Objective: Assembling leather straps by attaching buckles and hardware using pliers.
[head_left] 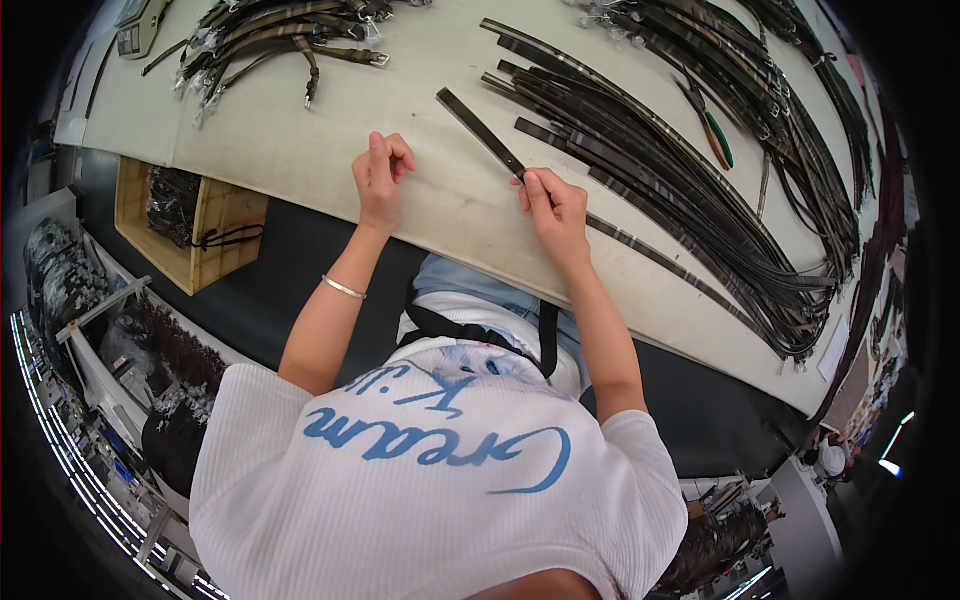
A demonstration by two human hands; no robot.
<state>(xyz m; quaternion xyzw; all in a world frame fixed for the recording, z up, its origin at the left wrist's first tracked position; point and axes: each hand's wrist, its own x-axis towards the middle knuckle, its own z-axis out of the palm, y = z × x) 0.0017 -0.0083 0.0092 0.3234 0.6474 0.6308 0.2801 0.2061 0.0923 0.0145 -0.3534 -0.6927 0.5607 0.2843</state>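
My right hand (555,208) pinches a dark, narrow belt strap (478,130) between thumb and fingers, over the front part of the table. One end of this strap points away to the far left; beyond the hand a checked strap (650,257) runs right to the pile, apparently the same one. My left hand (380,178) is held up to the left of the strap's free end, apart from it. Its fingers are curled in with the thumb up, and whatever they may hold is hidden. Beside my right hand lies a long bundle of dark straps (640,130).
Buckled belts (280,40) are heaped at the far left of the pale table (300,150). Pliers (712,125) with green and orange handles lie among straps at the right. More buckled belts (735,60) lie behind them. A wooden box (225,215) stands below the table's left edge.
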